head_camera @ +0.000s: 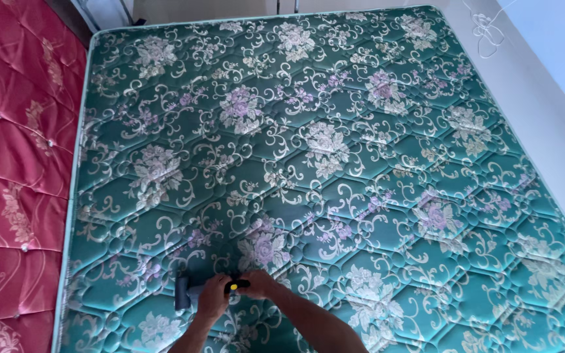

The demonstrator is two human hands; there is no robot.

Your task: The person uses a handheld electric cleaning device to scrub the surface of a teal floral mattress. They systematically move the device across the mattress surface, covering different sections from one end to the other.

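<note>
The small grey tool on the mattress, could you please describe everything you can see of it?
The small grey tool lies on the green floral quilted mattress, near its lower left edge. It has a dark grey, upright cylinder-like end at the left and a paler body running right, mostly hidden under the left hand. A yellow and black part shows between the hands, where the right hand meets it. It looks like plastic; its exact kind cannot be told.

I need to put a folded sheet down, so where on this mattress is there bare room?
Nearly all of the green mattress is bare: the far end, the middle, and the side by the white wall. The only crowded spot is the near edge, where the left hand and right hand hold a small dark tool.
</note>
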